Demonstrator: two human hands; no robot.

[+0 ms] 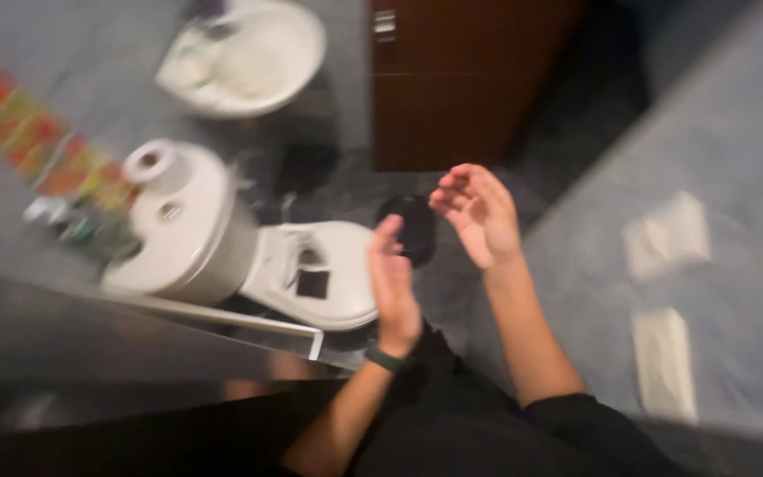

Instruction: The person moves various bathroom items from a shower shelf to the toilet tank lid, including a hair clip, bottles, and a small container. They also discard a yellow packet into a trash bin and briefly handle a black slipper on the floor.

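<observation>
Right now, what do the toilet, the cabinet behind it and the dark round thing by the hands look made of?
Toilet: glazed white ceramic, judging by its smooth sheen. Cabinet: reddish-brown wood or wood-look laminate with a metal handle. Dark round thing: black, possibly plastic; blur leaves it open. Neither left hand nor right hand holds it.

Blurred bathroom from above: left hand (pixel 393 287) and right hand (pixel 479 215) raised, empty, fingers loose, above grey tiled floor (pixel 452 283). Round black bin (pixel 410 228) between them. White ceramic toilet (pixel 258 252) left, white basin (pixel 249 55) beyond.

Two hands (pixel 395 287) (both empty), one toilet (pixel 222 247), one sink (pixel 253 57)
</observation>
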